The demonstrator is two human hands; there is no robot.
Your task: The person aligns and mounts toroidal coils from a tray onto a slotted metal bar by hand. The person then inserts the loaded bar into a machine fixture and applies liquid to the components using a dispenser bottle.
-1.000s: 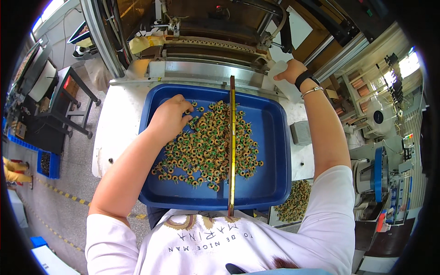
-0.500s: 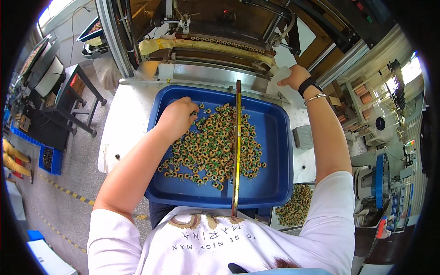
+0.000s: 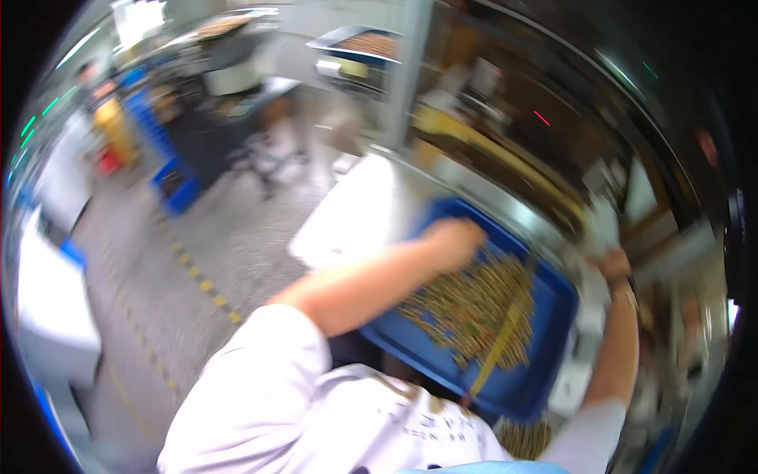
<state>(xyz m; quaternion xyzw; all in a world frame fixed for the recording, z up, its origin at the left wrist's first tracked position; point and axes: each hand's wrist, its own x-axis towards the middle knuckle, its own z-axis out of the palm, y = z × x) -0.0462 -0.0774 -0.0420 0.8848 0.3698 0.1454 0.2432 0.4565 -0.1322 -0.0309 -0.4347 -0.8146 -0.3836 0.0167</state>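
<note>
The view is smeared by motion. My left hand (image 3: 456, 243) is over the far left part of a blue tray (image 3: 559, 324), beside a heap of small copper-coloured ring coils (image 3: 462, 304). Its fingers are too blurred to show whether they hold a coil. Across the tray lies a long narrow bar with a yellow strip (image 3: 504, 336), its near end over the front rim. Beyond the tray's far right corner, my right hand (image 3: 613, 267) is at the machine's front edge, near a pale, blurred piece (image 3: 603, 225). Whether it grips that piece is hidden by the blur.
The machine (image 3: 505, 134) with a metal frame post (image 3: 407, 71) stands behind the tray. A white tabletop (image 3: 355, 209) extends to the left. More coils (image 3: 525, 438) lie below the tray's near right corner. A blue bin (image 3: 175, 188) sits on the floor, beside yellow-striped floor marking.
The whole view has swung left and tilted, so the tray and both hands appear farther right and lower. My left hand remains over the tray's far left part, my right by the machine.
</note>
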